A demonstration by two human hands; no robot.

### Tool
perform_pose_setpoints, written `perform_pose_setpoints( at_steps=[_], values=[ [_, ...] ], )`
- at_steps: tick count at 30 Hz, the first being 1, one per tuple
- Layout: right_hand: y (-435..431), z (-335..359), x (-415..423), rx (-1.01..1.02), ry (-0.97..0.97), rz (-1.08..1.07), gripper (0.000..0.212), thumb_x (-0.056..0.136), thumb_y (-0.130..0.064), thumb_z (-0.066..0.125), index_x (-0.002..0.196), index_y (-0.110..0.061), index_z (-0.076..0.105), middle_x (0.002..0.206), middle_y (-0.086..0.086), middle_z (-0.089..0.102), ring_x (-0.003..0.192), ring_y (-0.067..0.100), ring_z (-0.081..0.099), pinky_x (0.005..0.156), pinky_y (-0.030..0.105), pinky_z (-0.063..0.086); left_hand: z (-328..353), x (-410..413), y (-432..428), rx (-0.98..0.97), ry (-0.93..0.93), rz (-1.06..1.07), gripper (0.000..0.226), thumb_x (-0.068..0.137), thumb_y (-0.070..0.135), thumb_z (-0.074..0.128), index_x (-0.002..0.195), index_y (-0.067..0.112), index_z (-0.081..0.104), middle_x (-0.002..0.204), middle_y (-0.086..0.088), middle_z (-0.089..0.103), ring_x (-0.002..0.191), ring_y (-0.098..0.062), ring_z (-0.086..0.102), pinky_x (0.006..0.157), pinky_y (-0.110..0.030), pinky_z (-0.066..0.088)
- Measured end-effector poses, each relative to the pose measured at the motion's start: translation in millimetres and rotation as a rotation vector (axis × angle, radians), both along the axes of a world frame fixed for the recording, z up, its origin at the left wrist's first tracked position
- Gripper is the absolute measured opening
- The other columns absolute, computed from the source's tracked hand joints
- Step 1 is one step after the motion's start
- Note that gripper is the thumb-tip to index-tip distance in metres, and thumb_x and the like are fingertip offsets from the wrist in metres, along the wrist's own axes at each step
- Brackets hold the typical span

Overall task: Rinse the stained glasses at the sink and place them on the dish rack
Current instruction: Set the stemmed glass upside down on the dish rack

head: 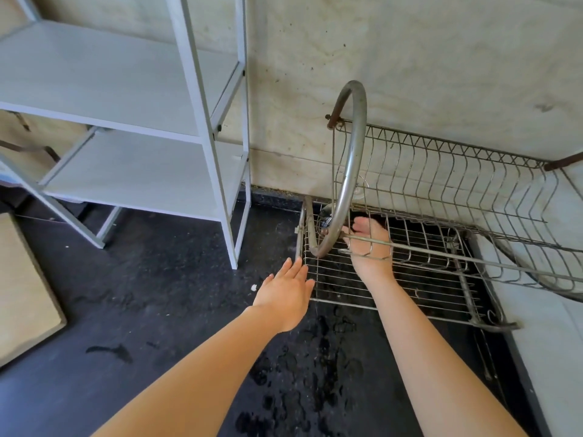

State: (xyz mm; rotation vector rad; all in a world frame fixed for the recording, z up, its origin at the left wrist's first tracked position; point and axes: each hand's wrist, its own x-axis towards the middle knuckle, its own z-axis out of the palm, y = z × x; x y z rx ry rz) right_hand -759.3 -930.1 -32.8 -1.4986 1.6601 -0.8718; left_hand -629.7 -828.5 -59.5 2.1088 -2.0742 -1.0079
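Observation:
A two-tier wire dish rack (410, 298) stands on the black countertop against the wall. My right hand (369, 247) reaches into its lower tier, under the front rail. Its fingers curl round a clear glass (325, 217), which is mostly hidden behind the rack's curved end tube (353, 159). My left hand (288, 291) is flat with straight fingers, and its fingertips touch the left edge of the lower tier. It holds nothing. The sink is not in view.
A white metal shelf unit (132, 127) stands on the counter to the left of the rack. Water patches (318, 357) lie on the black countertop between my forearms. A wooden board (22, 294) lies at the far left. The rack's upper tier (457, 184) overhangs at the right.

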Motion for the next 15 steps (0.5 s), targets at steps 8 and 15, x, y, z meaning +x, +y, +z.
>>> perform_pose_setpoints(
  at_steps=[8,15],
  values=[
    [102.4,15.7,32.9,-0.008,0.123,0.253,0.014,0.091,-0.021,0.063,0.104,-0.016,0.066,0.092,-0.007,0.064,0.084,0.006,0.06,0.074,0.012,0.045,18.8,52.0,56.9,-0.191,0.13,0.395,0.042,0.104,0.031,0.025,0.137,0.017,0.046,0.151,0.0,0.036,0.142,-0.021,0.026,0.11,-0.042,0.034],
    [204.6,15.5,147.7,0.029,0.121,0.553,0.016,0.092,-0.023,0.06,0.104,-0.014,0.065,0.091,-0.005,0.063,0.084,0.009,0.059,0.068,0.012,0.041,37.4,162.5,193.3,-0.266,0.043,0.753,0.036,0.102,0.023,0.026,0.12,0.014,0.056,0.126,-0.001,0.056,0.119,-0.021,0.045,0.092,-0.035,0.041]
  ],
)
